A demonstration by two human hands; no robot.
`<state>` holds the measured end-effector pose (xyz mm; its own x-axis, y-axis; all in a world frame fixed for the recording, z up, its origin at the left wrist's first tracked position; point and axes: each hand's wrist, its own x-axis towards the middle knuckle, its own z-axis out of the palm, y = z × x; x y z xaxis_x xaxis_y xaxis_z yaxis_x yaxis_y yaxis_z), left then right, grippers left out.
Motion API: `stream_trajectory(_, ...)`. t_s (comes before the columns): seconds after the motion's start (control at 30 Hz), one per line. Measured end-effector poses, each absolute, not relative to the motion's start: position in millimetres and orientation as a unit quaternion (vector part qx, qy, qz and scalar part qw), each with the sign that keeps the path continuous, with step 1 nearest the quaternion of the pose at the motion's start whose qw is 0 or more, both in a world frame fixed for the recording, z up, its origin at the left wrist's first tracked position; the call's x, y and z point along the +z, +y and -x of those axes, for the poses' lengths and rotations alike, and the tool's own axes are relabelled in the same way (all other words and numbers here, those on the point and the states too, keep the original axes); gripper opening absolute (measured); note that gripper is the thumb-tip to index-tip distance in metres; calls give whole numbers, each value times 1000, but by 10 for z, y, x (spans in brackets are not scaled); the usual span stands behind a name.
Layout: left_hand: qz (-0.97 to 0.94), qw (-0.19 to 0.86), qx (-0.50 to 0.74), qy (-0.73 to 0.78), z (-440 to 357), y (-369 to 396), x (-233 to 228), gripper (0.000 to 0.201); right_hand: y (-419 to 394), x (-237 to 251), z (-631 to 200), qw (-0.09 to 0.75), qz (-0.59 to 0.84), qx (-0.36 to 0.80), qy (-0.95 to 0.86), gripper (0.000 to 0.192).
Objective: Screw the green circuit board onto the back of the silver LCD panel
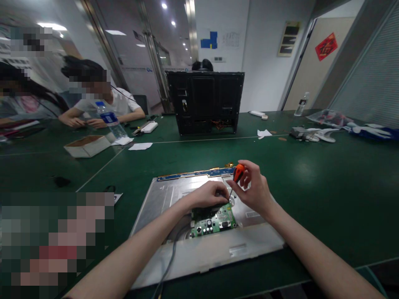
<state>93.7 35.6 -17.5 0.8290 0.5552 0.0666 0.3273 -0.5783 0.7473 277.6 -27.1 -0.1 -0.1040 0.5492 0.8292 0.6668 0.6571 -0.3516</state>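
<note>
Item in hand: a small screwdriver [237,176] with an orange-and-black handle and a thin dark shaft, pinched upright between the thumb and curled fingertips of my right hand [254,189], its tip pointing down near the green circuit board [214,222]. My left hand [209,194] lies palm-down on the far edge of that board, fingers pressed together and bent, just beside the shaft. The board, studded with ports and small parts, sits on the silver metal back panel [174,199] lying flat on the green table [327,178], with a grey cable [170,257] trailing toward me.
</note>
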Motion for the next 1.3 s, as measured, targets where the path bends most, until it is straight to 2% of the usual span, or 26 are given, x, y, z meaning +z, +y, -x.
stream_trajectory(0.27,-876,380,141,260,-936,354,-154,5,-272,19,-2769,523,404,-62,-748,44)
stream_trajectory(0.8,-879,380,140,253,-936,360,-166,6,-313,38,-2763,520,402,-45,-753,54)
stream_trajectory(1.13,-882,375,140,247,-935,355,-159,8,-275,13,-2786,521,401,-72,-750,48)
stream_trajectory(1.3,-885,371,144,240,-931,342,-130,10,-282,23,-2781,509,406,-48,-757,48)
